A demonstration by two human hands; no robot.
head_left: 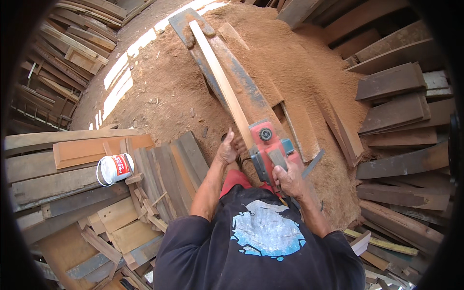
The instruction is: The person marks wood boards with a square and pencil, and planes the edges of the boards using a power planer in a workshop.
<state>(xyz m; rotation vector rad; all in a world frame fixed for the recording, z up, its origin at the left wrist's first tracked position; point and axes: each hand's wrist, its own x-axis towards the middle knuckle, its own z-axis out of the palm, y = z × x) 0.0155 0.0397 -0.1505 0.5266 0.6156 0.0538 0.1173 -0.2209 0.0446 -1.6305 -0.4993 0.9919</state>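
Note:
My right hand (289,179) is wrapped round the rear handle of a red electric hand planer (268,143) with a round black knob on its front. The planer sits at the near end of a long pale wood strip (220,77). That strip lies lengthwise along a worn, dusty bench plank (244,82), reaching toward a block at its far end. Just left of the planer and beside the strip, my left hand (231,147) has its fingers stretched out and holds nothing. Whether its fingertips touch the strip, I cannot tell.
Sawdust (309,63) covers the ground around the bench, with loose boards (302,130) lying on its right. A white bucket (116,169) with a red label stands on stacked planks (72,186) at the left. More timber (394,111) is piled along the right side.

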